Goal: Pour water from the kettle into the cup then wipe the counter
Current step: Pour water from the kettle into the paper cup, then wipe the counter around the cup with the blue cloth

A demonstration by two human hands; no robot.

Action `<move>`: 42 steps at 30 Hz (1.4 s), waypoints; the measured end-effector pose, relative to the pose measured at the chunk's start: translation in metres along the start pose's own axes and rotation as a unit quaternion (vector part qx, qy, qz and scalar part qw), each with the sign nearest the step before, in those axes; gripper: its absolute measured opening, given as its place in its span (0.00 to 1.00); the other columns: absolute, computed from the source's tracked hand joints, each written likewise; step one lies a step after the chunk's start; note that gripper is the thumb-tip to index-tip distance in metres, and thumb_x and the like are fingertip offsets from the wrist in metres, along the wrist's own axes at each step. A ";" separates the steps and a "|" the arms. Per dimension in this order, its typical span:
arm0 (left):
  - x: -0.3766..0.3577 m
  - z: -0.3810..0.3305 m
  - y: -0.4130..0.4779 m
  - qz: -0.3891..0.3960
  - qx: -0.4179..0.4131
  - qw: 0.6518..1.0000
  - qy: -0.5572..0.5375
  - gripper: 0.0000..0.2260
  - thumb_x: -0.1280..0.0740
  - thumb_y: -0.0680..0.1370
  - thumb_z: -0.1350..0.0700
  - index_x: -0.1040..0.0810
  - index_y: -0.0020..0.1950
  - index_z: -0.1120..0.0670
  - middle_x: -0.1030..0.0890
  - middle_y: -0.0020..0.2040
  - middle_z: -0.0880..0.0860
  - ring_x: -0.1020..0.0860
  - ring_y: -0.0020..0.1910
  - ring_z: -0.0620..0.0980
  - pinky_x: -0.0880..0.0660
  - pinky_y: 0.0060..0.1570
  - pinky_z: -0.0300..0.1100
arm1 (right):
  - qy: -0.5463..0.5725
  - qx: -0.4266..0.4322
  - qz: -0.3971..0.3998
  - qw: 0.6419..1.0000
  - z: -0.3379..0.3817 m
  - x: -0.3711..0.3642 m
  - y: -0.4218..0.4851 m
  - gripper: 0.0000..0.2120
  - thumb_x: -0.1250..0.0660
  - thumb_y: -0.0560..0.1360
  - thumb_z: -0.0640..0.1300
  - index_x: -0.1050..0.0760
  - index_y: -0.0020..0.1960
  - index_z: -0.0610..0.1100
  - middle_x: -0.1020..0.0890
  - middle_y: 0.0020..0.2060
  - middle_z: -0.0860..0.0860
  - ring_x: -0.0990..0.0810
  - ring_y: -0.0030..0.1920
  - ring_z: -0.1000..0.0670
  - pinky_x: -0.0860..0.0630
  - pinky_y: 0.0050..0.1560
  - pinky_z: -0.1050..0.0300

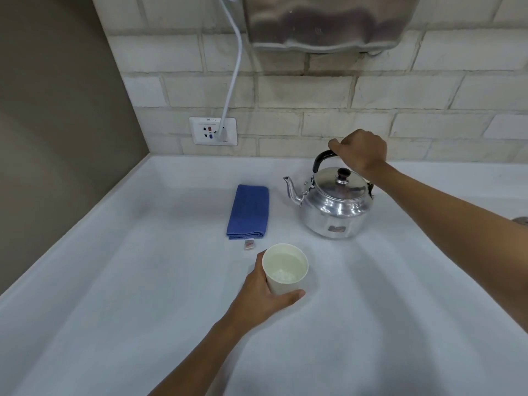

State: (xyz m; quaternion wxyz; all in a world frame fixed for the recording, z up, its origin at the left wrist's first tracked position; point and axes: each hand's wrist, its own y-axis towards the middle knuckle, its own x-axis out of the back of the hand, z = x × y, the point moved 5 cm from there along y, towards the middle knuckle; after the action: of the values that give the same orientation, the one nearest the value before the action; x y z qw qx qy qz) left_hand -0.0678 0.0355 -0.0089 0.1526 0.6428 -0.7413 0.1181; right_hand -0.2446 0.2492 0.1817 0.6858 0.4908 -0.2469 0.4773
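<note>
A silver kettle stands upright on the white counter, spout pointing left. My right hand is closed around its black handle from above. In front of it, a white paper cup stands on the counter with water in it. My left hand wraps around the cup's left and front side. A folded blue cloth lies flat to the left of the kettle, untouched.
A wall socket with a white cable plugged in sits on the tiled back wall. A metal appliance hangs above the kettle. A brown side wall closes the left.
</note>
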 end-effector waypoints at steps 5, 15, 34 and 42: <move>0.000 0.000 0.001 0.001 0.010 1.000 0.004 0.36 0.24 0.58 0.36 0.39 0.60 0.32 0.26 0.58 0.37 0.28 0.58 0.35 0.29 0.54 0.30 | -0.011 -0.011 0.000 1.000 -0.001 -0.020 0.016 0.24 0.39 0.70 0.50 0.44 0.20 0.45 0.40 0.18 0.50 0.40 0.21 0.48 0.42 0.27 0.59; 0.001 0.001 0.002 0.001 0.021 1.000 0.009 0.35 0.25 0.58 0.36 0.40 0.59 0.31 0.27 0.59 0.35 0.29 0.59 0.35 0.30 0.53 0.30 | -0.026 -0.031 -0.004 0.999 -0.006 -0.036 0.026 0.24 0.40 0.70 0.51 0.43 0.20 0.44 0.40 0.18 0.50 0.41 0.21 0.48 0.44 0.26 0.60; 0.016 -0.003 -0.019 0.106 -0.005 0.994 -0.004 0.46 0.22 0.65 0.52 0.49 0.73 0.42 0.36 0.70 0.38 0.37 0.69 0.36 0.36 0.66 0.33 | 0.123 0.044 -0.049 0.990 -0.014 -0.044 -0.149 0.14 0.37 0.72 0.43 0.29 0.55 0.37 0.24 0.53 0.40 0.30 0.55 0.38 0.35 0.56 0.50; 0.108 -0.025 -0.001 -0.107 -0.093 0.989 0.029 0.27 0.37 0.73 0.70 0.28 0.61 0.41 0.26 0.63 0.39 0.30 0.63 0.35 0.36 0.61 0.24 | -0.078 0.003 0.195 0.978 -0.045 -0.109 -0.236 0.29 0.56 0.79 0.58 0.54 0.75 0.45 0.52 0.76 0.47 0.56 0.75 0.48 0.59 0.74 0.51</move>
State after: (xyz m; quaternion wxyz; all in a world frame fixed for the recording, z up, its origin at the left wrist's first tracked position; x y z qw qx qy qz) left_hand -0.0785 -0.0545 0.0548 0.2447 0.6977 -0.6715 0.0498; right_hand -0.0847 0.2303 -0.0271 0.5566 0.4709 -0.3893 0.5629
